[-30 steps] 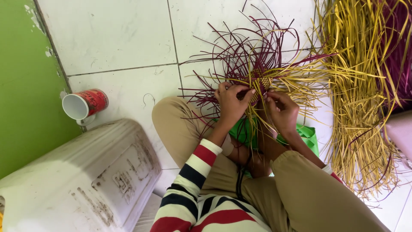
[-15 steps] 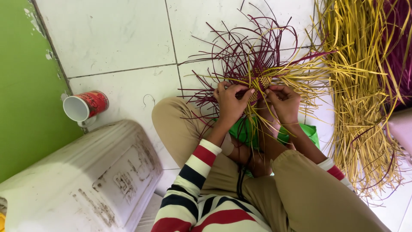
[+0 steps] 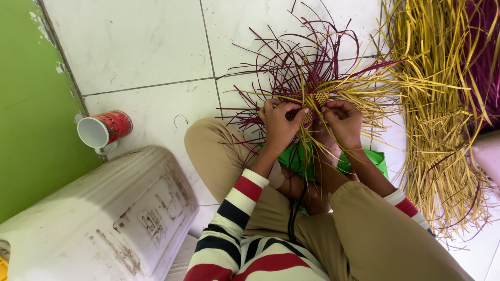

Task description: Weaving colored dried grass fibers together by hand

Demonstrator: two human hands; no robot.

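Observation:
I sit cross-legged on a white tiled floor with a small woven piece (image 3: 319,98) of yellow and dark red strips held above my knees. Loose dark red strips (image 3: 291,57) and yellow strips (image 3: 364,88) fan out from its middle. My left hand (image 3: 278,125) pinches the weave from the left, fingers curled over the strips. Gripping the weave from the right is my right hand (image 3: 344,122), thumb on top. Both hands nearly touch at the woven centre. A green cloth (image 3: 299,158) lies under my forearms on my lap.
A big heap of yellow strips (image 3: 437,104) with some purple ones (image 3: 487,57) lies on the floor at the right. A red and white cup (image 3: 104,130) lies on its side by the green wall (image 3: 31,104). A dirty white plastic container (image 3: 99,218) sits at lower left.
My right hand has shifted slightly up and toward the woven centre, closing in on the left hand. The left hand has stayed in place.

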